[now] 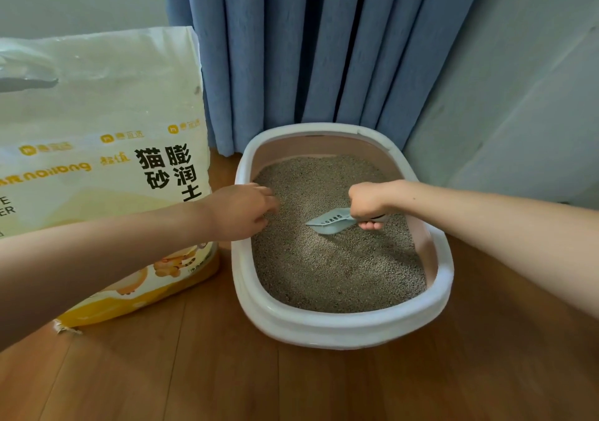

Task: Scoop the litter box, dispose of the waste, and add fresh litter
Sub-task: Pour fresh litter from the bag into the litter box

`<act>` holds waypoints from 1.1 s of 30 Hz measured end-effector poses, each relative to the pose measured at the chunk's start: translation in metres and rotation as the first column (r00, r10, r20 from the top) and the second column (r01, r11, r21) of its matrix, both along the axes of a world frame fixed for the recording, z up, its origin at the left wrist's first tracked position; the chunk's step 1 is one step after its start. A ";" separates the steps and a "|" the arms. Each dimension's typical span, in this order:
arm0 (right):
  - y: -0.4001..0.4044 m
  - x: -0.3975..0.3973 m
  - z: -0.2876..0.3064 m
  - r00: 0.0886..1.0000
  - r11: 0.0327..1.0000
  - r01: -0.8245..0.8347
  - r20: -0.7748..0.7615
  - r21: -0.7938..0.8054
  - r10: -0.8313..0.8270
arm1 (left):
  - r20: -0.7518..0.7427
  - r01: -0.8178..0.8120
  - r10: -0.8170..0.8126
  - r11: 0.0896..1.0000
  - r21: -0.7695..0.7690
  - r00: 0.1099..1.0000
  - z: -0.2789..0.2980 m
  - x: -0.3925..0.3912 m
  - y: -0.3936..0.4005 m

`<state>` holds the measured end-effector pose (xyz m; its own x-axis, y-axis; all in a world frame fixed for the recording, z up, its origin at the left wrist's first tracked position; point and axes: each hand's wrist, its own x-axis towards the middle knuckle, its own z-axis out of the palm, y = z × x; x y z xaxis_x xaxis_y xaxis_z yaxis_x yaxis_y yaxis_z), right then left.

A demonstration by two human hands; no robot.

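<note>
A white-rimmed litter box (337,326) with pink inner walls stands on the wooden floor, filled with grey-beige litter (337,265). My right hand (368,201) grips the handle of a pale blue slotted scoop (330,222), whose blade lies tilted in the litter near the middle. My left hand (241,211) rests over the box's left rim, its curled fingers reaching down to the litter; whether they hold anything is hidden. A large white and yellow bag of cat litter (103,167) stands upright just left of the box, behind my left forearm.
Blue curtains (324,47) hang directly behind the box, down to the floor. A pale wall (518,112) runs along the right side. Wooden floor (291,385) stretches out in front of the box.
</note>
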<state>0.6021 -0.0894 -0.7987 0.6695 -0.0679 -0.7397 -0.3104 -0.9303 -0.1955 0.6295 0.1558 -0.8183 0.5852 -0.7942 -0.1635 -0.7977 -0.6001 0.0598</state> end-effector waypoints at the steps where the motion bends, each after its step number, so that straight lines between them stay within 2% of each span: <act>1: -0.001 -0.001 0.003 1.000 1.000 -0.008 -0.022 -0.008 0.008 | -0.001 -0.002 0.002 1.000 0.005 1.000 0.000 0.000 0.000; 6: -0.010 -0.010 0.015 0.993 1.000 0.011 -0.121 0.008 -0.010 | 0.016 0.006 -0.006 1.000 0.007 1.000 -0.003 0.002 -0.001; 10: -0.013 -0.016 0.017 0.948 0.998 0.018 -0.316 -0.060 -0.036 | 0.010 0.012 -0.012 1.000 0.007 1.000 -0.004 0.001 -0.006; 13: -0.011 -0.017 0.027 0.903 0.993 -0.037 -0.430 -0.110 -0.014 | 0.010 0.023 -0.023 1.000 0.001 1.000 -0.002 0.000 -0.009; 15: -0.013 -0.013 0.031 0.933 0.997 0.018 -0.357 -0.076 -0.044 | 0.010 0.022 -0.022 1.000 -0.006 1.000 -0.001 -0.001 -0.010; 17: -0.014 -0.009 0.034 0.974 0.993 0.112 -0.194 -0.028 -0.115 | 0.005 0.022 -0.022 1.000 -0.011 1.000 0.001 -0.001 -0.010; 18: -0.013 -0.007 0.035 0.986 0.996 0.084 -0.140 -0.036 -0.088 | 0.004 0.024 -0.023 1.000 -0.014 1.000 0.002 -0.001 -0.009; 20: -0.007 -0.007 0.037 0.994 0.995 -0.026 -0.109 -0.093 0.016 | 0.001 0.029 -0.029 0.999 -0.025 1.000 0.003 -0.001 -0.007; 24: -0.001 -0.007 0.043 0.988 0.980 -0.140 -0.084 -0.142 0.129 | -0.005 0.018 -0.018 1.000 -0.005 1.000 0.005 -0.003 -0.004; 33: -0.003 -0.011 0.045 0.987 0.990 -0.112 0.110 -0.085 0.121 | -0.004 0.018 -0.018 1.000 0.005 1.000 0.012 -0.007 -0.003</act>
